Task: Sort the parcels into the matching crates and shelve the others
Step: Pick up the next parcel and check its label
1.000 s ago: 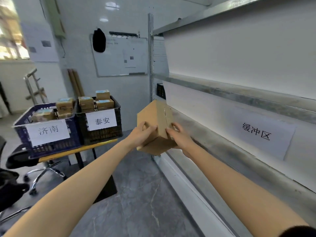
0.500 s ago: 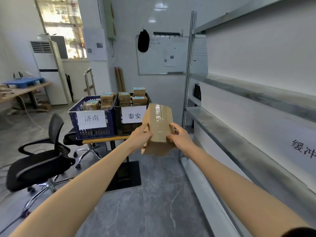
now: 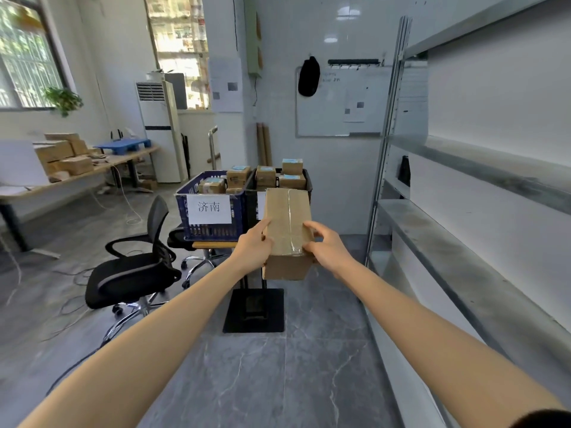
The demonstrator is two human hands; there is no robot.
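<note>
- far left, cardboard boxes [image 3: 61,156] are sitting stacked on a long side table [image 3: 92,172].
- a black office chair [image 3: 136,273] is standing just left of the small table [image 3: 213,244] that is carrying the crates.
- the blue crate [image 3: 238,217] is showing a white label reading 济南, and small boxes [image 3: 213,185] are lying in it.
- the black crate [image 3: 251,196] is sitting right beside the blue one. the parcel is hiding most of its label, and more small cartons [image 3: 292,179] are piled in it.
- your left hand [image 3: 253,248] is gripping the parcel's left side, with the index finger running up along the edge.
- the parcel [image 3: 289,233], a brown carton with clear tape down its top face, is hanging in mid-air between your hands. it's in front of the black crate, over the floor, and apart from the shelf.
- your right hand [image 3: 327,248] is gripping the parcel's right side, with fingers curling onto the top face near the tape.
- the metal shelf rack [image 3: 448,242] is running along your right, with a dark item [image 3: 404,169] sitting at its far end. can't tell what it is.
</note>
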